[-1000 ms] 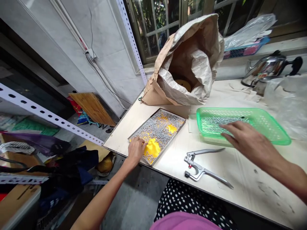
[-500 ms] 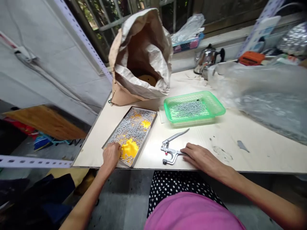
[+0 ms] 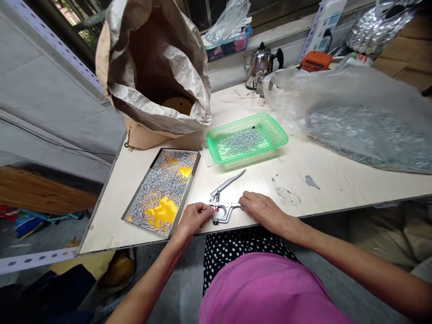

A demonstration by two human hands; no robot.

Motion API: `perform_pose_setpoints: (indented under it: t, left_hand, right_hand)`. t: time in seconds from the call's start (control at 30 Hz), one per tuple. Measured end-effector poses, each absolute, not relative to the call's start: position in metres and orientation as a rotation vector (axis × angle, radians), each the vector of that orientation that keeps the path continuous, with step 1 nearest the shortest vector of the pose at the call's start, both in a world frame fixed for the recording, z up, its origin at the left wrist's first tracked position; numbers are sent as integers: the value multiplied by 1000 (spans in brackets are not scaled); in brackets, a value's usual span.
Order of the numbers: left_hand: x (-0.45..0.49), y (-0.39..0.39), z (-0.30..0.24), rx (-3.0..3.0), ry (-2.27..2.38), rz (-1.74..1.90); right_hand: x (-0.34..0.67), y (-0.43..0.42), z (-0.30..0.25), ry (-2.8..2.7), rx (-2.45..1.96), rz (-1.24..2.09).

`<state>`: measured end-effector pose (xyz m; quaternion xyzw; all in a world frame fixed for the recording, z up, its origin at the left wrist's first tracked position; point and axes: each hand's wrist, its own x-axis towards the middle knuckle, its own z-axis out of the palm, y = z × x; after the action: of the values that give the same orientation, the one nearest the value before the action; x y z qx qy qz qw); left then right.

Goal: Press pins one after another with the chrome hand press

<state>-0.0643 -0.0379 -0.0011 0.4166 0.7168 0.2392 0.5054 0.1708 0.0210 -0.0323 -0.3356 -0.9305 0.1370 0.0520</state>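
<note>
Two bare hands meet at a silver metal pair of spring-loaded pliers [image 3: 228,207] lying near the front edge of a pale wooden table [image 3: 108,216]. The right hand [image 3: 263,208] has its fingers closed over the end of the lower handle; the upper handle slants away, free of both hands. The left hand [image 3: 195,217] has thumb and fingertips drawn together beside the pliers' head; I cannot tell whether they pinch anything. Left of the pliers lies a shallow rectangular tray [image 3: 186,191] of small silver metal pieces [image 3: 158,182] over a bright yellow bottom [image 3: 162,211]. Beyond the pliers, a translucent green plastic basket [image 3: 276,130] contains similar pieces [image 3: 241,140].
</note>
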Motion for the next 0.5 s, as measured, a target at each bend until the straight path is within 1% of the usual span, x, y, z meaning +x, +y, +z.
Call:
perform_pose_setpoints:
  t: [0.27,0.5]
  left_hand:
    - [-59,-31,5,1139,1766,324]
    - [-62,-21,1,1125,1750,144]
  right_hand:
    - [173,19,-28,-2791,-1006,443]
    - [172,18,-30,-2744,-1020,419]
